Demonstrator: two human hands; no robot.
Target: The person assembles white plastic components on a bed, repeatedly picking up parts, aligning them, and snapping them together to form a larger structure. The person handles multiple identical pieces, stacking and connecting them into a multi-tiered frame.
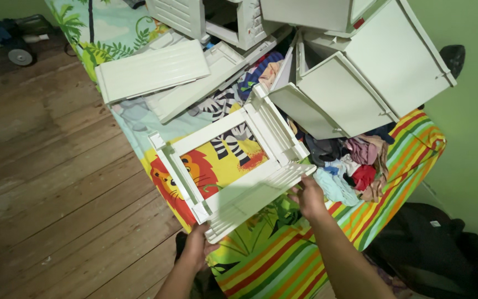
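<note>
Two bare hands held a white plastic frame (230, 166) over the edge of a bed. The left hand (197, 248) was closed around the frame's near corner, fingers curled under a ribbed white panel (255, 199) that formed its closest side. The right hand (307, 196) gripped the far end of that same panel, fingers wrapped over its edge beside the frame's right rail. The frame lay tilted and open in the middle, so a bedsheet (217, 163) printed with a lion and zebras showed through it. The sheet's bright striped border hung toward the person.

Just right of the right hand sat a pile of crumpled clothes (349, 163), touching the frame's right rail. Above the pile leaned a white plastic drawer cabinet (372, 72), tipped on its side. More loose white panels (153, 69) lay beyond the frame, near the top of the bed. A dark wooden floor (45, 166) stretched to the left, and a green wall (466, 127) stood to the right.
</note>
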